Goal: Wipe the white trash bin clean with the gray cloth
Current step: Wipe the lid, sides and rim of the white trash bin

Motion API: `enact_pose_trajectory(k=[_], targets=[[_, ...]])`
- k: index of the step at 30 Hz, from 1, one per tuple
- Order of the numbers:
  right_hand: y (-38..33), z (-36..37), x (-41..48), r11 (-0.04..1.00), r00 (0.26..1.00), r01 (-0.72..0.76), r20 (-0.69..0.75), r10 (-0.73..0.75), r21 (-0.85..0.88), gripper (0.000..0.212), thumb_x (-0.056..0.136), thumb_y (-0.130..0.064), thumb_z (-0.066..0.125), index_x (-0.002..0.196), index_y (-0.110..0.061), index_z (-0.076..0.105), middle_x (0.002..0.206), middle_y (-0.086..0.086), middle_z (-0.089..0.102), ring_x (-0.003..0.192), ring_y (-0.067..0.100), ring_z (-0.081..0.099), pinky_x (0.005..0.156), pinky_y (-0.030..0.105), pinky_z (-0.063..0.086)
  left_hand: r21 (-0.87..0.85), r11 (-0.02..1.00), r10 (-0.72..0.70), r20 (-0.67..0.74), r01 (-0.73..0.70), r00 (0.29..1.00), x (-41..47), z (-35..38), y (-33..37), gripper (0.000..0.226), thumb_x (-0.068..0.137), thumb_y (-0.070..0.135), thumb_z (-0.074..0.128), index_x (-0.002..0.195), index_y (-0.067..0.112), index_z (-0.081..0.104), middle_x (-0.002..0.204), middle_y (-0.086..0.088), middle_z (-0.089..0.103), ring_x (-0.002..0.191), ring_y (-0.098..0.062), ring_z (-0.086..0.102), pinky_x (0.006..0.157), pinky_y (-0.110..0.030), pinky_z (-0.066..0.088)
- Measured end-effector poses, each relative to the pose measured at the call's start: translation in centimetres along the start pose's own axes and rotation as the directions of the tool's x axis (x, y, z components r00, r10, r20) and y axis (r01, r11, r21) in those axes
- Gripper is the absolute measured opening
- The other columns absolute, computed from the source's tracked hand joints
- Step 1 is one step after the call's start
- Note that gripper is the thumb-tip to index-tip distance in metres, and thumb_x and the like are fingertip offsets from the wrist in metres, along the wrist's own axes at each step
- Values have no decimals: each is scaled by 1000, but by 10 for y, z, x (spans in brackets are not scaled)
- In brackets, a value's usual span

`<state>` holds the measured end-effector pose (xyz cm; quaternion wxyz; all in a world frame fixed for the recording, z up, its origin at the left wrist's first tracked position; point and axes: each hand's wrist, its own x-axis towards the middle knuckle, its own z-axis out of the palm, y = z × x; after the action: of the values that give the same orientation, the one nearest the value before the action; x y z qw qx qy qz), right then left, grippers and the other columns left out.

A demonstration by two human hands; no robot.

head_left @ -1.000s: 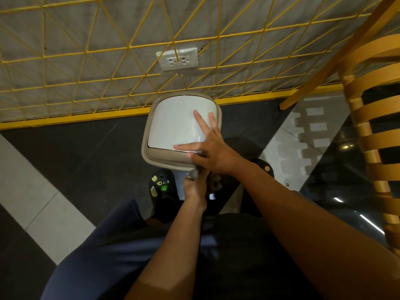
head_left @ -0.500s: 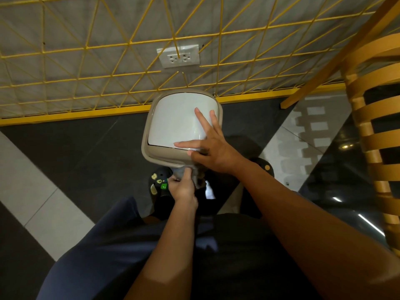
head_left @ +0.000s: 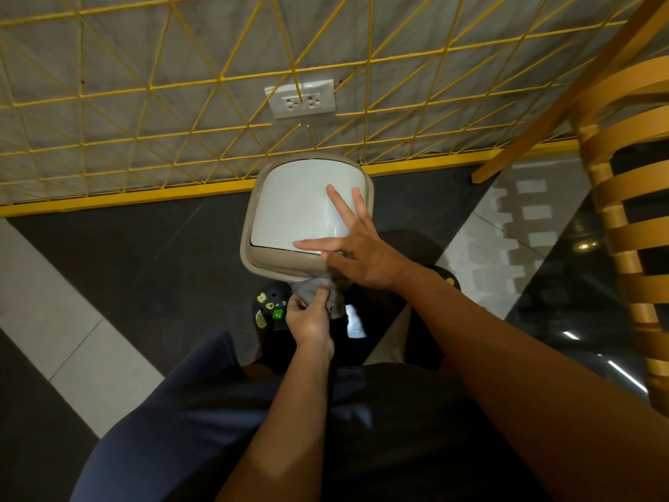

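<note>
At the foot of the wall, on the dark floor [head_left: 137,269], the scene reads from the left as follows. A black shoe [head_left: 269,309] with coloured charms is planted just short of the bin, so the person stands directly over the work. Next comes the left hand [head_left: 307,322]. Its fingers and thumb are curled round the gray cloth [head_left: 313,289], which is bunched into a wad and pressed against the bin's near face just under the beige rim [head_left: 249,257]. A loose tail of cloth hangs beside the hand. Judged from that grip, the front wall beneath the rim is the surface being wiped. The white trash bin [head_left: 300,208] stands on the floor against the yellow skirting, below the wall socket [head_left: 302,99], with its flat top turned up to the camera. The right hand [head_left: 365,255] lies on the near right corner of that top, fingers straight and spread, holding nothing. It appears placed to steady the bin against the push of the wiping. The two hands are close together at the rim; whether they touch cannot be told. At the far right, a slatted wooden chair [head_left: 622,219] stands well apart from the work.
</note>
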<state>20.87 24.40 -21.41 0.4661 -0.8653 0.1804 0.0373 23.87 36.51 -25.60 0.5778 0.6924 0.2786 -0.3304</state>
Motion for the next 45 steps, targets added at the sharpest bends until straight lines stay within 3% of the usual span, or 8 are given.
enact_pose_trajectory(k=[12, 17, 23, 29, 34, 38, 42, 45], targets=[[-2, 1, -4, 999, 999, 29, -26, -30, -38, 36, 94, -19, 46, 123, -39, 56, 157, 3, -11, 138, 29, -29, 114, 50, -3, -29, 994, -110, -49, 109, 993, 14, 3, 9, 49, 82, 7, 66, 125, 3, 45, 120, -22, 59, 105, -35, 61, 87, -40, 52], [3, 4, -3, 999, 999, 36, -38, -37, -28, 36, 95, -21, 46, 121, -43, 56, 157, 0, -12, 138, 27, -30, 113, 46, -6, -25, 996, -84, -78, 82, 993, 32, -11, 20, 33, 82, 9, 66, 111, 5, 50, 112, -17, 61, 101, -30, 62, 93, -42, 50], [4, 5, -3, 1000, 999, 31, -41, -31, 0, 35, 95, -23, 46, 121, -46, 54, 156, -5, -14, 137, 24, -32, 108, 35, -7, -61, 998, -42, -102, 36, 994, 45, -22, 32, 17, 83, 8, 65, 77, 13, 50, 69, -5, 59, 46, -11, 59, 42, -21, 49], [-2, 1, -3, 993, 998, 38, -50, -44, -110, 31, 93, -40, 46, 122, -50, 51, 157, -2, -11, 138, 31, -27, 114, 54, -5, -68, 997, -35, -56, 32, 998, 42, -25, 30, 24, 82, 12, 67, 103, 7, 57, 84, -6, 64, 67, -15, 61, 59, -27, 51], [-10, 4, 8, 945, 966, 97, -198, -164, -312, 32, 83, -51, 57, 112, -41, 63, 154, 10, 17, 141, 40, -6, 109, 60, -10, -39, 998, -44, 27, 45, 999, 32, -18, 26, 36, 85, 10, 62, 119, -1, 52, 111, -21, 63, 70, -16, 60, 63, -28, 51], [-6, 5, 25, 873, 958, 84, -201, -203, -480, 65, 78, -59, 57, 137, -34, 40, 155, 11, 14, 141, 40, -7, 107, 58, -11, -12, 999, -50, 47, 51, 998, 22, -12, 19, 31, 82, 17, 68, 108, 8, 54, 105, -10, 62, 83, -17, 61, 73, -29, 52], [5, 7, 30, 866, 979, 29, -162, -126, -499, 81, 79, -72, 39, 146, -30, 19, 157, 4, 4, 142, 34, -12, 110, 53, -13, -86, 996, 14, -3, -14, 1000, 30, -16, 21, 25, 84, 10, 64, 107, 6, 55, 91, -3, 61, 70, -7, 56, 48, -12, 48], [6, 8, 33, 873, 983, 21, -149, -107, -487, 81, 77, -75, 26, 146, -32, 18, 158, 2, 2, 142, 33, -14, 108, 48, -17, -91, 995, 47, -5, -47, 999, 28, -15, 20, 17, 86, 10, 61, 100, 5, 53, 78, -1, 57, 67, -8, 56, 45, -11, 48]])
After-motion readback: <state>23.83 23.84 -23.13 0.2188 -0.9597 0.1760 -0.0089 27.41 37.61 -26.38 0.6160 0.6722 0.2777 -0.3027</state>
